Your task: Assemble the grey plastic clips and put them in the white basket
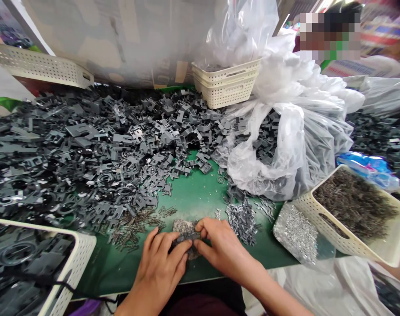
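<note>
At the front edge of the green table, my left hand (163, 259) presses a dark grey plastic part (190, 236) onto a small speckled block (183, 225). My right hand (221, 241) grips the part's right end, thumb and index finger close together. Whether a smaller piece sits between those fingertips is hidden. Left of the block lie many small brownish metal springs (130, 226). On the other side, just beyond my right hand, is a pile of small grey pieces (242, 219).
A large heap of grey plastic parts (97, 145) covers the back and left. White baskets (228, 87) stand behind, another basket (84, 250) front left. Plastic bags (285, 149), a bag of shiny metal bits (297, 232) and a spring-filled basket (338, 232) are right. A person (329, 35) is beyond.
</note>
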A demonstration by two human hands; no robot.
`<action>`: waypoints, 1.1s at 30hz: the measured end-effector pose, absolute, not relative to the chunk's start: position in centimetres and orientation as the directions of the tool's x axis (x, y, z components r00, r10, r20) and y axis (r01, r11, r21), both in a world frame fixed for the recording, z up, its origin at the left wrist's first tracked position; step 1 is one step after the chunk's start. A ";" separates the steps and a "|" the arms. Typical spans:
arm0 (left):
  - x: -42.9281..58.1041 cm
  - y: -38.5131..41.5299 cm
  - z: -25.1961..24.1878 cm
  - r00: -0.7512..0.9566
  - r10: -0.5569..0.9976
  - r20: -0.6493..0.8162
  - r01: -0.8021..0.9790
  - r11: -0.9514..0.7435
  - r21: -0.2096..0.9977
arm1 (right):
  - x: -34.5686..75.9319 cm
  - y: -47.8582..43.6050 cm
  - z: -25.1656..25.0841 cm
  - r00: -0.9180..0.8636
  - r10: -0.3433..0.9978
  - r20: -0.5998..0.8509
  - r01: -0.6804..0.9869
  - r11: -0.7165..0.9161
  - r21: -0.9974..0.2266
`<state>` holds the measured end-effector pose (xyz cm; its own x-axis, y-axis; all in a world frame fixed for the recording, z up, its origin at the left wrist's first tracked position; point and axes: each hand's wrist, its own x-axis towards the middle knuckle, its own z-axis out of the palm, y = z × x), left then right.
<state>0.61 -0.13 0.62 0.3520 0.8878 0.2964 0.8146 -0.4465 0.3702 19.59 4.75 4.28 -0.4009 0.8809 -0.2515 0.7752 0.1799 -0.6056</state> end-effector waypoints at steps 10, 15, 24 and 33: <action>-0.3 1.1 3.4 0.313 0.921 0.234 0.813 -0.387 0.434 | 20.0 6.3 4.3 -0.490 0.801 -0.345 0.739 0.171 -0.652; -5.8 6.3 3.6 -0.305 0.878 0.370 0.888 0.121 0.444 | 20.0 5.9 3.7 -0.486 0.798 -0.357 0.736 0.153 -0.660; -3.8 5.8 4.9 -0.479 0.877 -0.038 0.316 0.212 0.925 | 19.5 5.2 4.5 -0.480 0.877 0.015 0.598 0.340 -0.726; 1.1 2.2 4.2 -0.176 0.885 -0.431 -0.385 0.341 0.858 | 17.3 5.4 5.4 -0.492 0.838 0.233 0.430 0.467 -0.773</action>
